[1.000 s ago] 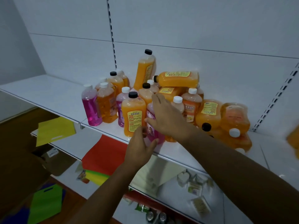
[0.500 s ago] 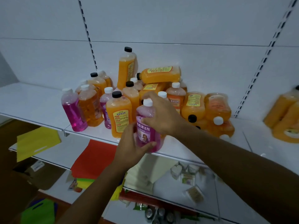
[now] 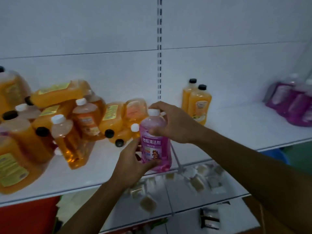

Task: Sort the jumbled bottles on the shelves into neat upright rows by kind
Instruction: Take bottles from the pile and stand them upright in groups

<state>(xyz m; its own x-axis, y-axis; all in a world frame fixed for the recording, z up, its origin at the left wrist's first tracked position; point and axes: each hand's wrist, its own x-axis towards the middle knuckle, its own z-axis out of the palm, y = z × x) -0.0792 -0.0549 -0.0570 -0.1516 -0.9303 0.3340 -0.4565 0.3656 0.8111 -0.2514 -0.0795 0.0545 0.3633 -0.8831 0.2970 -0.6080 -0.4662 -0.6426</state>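
A pink bottle [image 3: 156, 142] with a white cap and purple label is held upright above the white shelf [image 3: 236, 129]. My right hand [image 3: 173, 123] grips its neck and shoulder. My left hand [image 3: 133, 162] grips its lower body from the left. A jumbled heap of orange bottles [image 3: 67, 119] fills the shelf's left side, some lying flat, some upright, with black or white caps. Two orange bottles with black caps [image 3: 196, 102] stand upright against the back wall. Several purple bottles [image 3: 292, 103] stand together at the far right, blurred.
Bare shelf surface lies between the two upright orange bottles and the purple group. The lower shelf [image 3: 202, 196] carries small packets [image 3: 196, 183]. A red sheet [image 3: 28, 215] shows at the lower left. A slotted upright [image 3: 159, 48] runs down the back wall.
The view has swung right, bringing the purple group and two upright orange bottles into sight. Both hands have carried the pink bottle rightward away from the heap.
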